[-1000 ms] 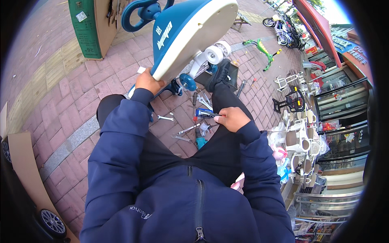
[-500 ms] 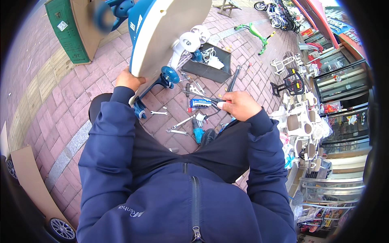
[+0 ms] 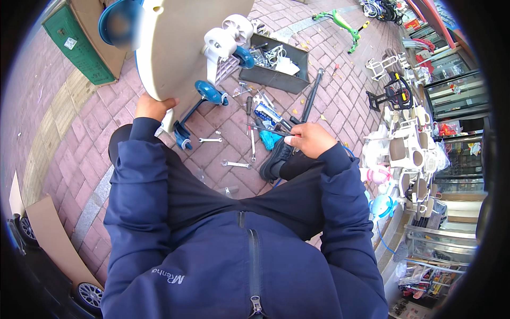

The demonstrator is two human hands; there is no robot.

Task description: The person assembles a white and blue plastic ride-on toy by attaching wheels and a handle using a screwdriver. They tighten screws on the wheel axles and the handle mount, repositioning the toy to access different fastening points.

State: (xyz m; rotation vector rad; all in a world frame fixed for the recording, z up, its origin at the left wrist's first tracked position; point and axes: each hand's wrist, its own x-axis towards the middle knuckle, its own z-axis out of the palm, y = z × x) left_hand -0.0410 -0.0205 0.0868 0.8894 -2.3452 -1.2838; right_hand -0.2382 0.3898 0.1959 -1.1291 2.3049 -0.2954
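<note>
My left hand (image 3: 154,109) grips the lower rim of a large ride-on toy (image 3: 175,58), cream underneath with blue edges, tipped up on its side. White and blue caster wheels (image 3: 211,92) stick out from its underside toward the right. In my right hand (image 3: 314,139) is a screwdriver (image 3: 264,127), its thin dark shaft pointing left and its handle mostly hidden by the fingers. The shaft is apart from the toy, above a teal power drill (image 3: 270,140) on the paving. Between my legs lie wrenches (image 3: 236,164) and another screwdriver (image 3: 248,105).
A dark open toolbox (image 3: 273,80) with metal parts stands ahead. Beside it lies a long black bar (image 3: 314,95). A green cardboard box (image 3: 79,42) is at far left, a green frame (image 3: 340,25) farther off. White chairs and toys (image 3: 406,154) line the shop front at right.
The ride-on toy and my left hand have shifted left in the view. My right hand still holds the screwdriver. My shoe now shows more fully, in front of the drill.
</note>
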